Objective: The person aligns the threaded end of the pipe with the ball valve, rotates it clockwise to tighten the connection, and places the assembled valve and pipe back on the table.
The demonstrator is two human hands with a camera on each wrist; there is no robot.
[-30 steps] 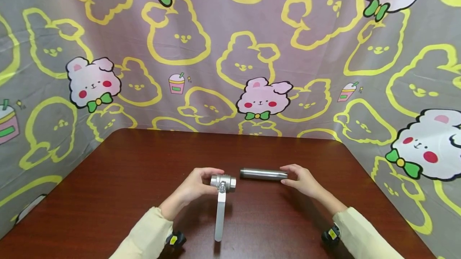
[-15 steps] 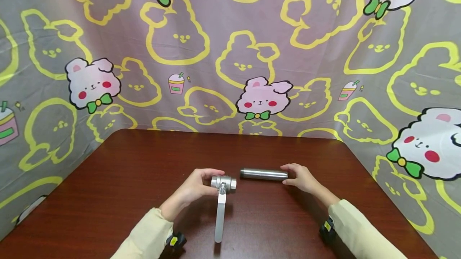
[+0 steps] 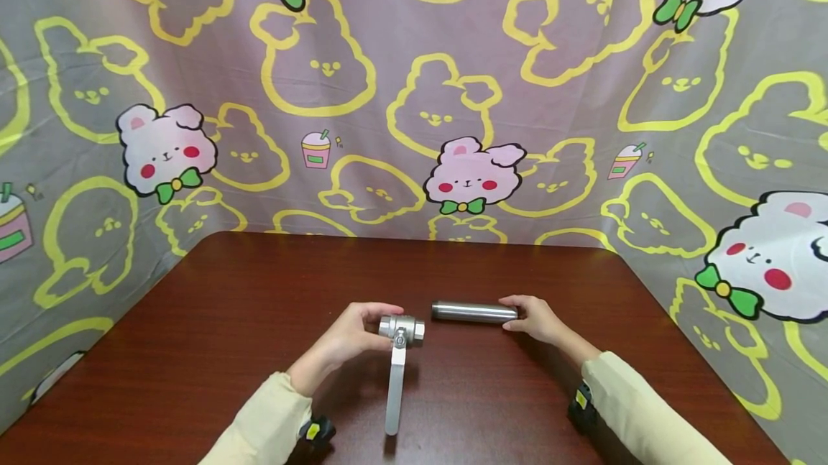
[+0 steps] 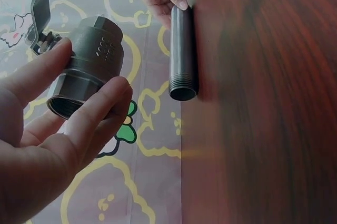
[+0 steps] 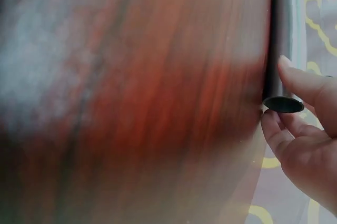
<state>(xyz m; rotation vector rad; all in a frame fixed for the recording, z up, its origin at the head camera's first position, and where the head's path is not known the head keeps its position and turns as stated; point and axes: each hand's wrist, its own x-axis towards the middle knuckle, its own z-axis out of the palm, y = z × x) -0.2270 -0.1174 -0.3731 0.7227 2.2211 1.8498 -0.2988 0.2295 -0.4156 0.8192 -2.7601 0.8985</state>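
My left hand grips the body of a silver ball valve, thumb on the near side and fingers on the far side. The lever handle points toward me, and a threaded opening shows in the left wrist view. A steel pipe lies crosswise on the table, its threaded end facing the valve with a gap between them. At the pipe's right end, my right hand pinches it between thumb and fingers. In the right wrist view the thumb lies against the pipe's side.
The dark reddish wooden table has rounded far corners. A patterned cloth with cartoon animals hangs around its back and sides. Dark wrist cameras sit below both pale sleeves.
My right hand has moved slightly left along the pipe's end, its fingers closing on it, and the right forearm has drawn inward. The left hand and valve stay nearly still.
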